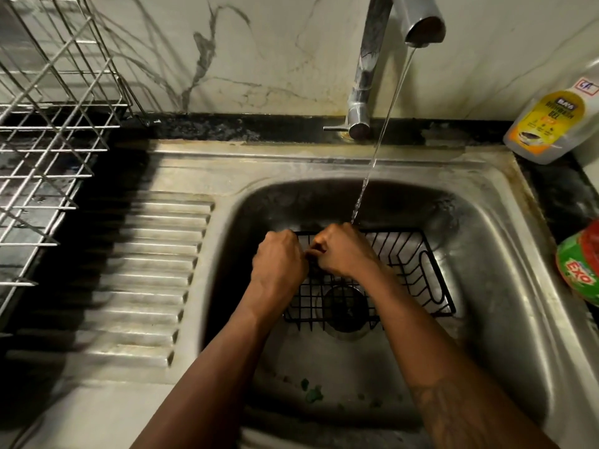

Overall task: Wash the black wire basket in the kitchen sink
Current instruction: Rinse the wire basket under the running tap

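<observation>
Steel sink (505, 254) held the black wire basket (418, 273) flat in its basin, over the drain (346, 306). Wire dish rack (48, 124) stood far left. Tap (382, 43) ran a thin stream onto the basket's far rim. Left hand (278, 260) and right hand (340, 251) were fisted, touching, at that rim; the actual grip was hidden. Soap bottle (547, 118) stood far right.

Both forearms reach forward over the sink (505, 254) and meet above its middle. The left hand (278, 262) and the right hand (342, 251) are curled into fists, knuckles up, thumbs touching.
</observation>
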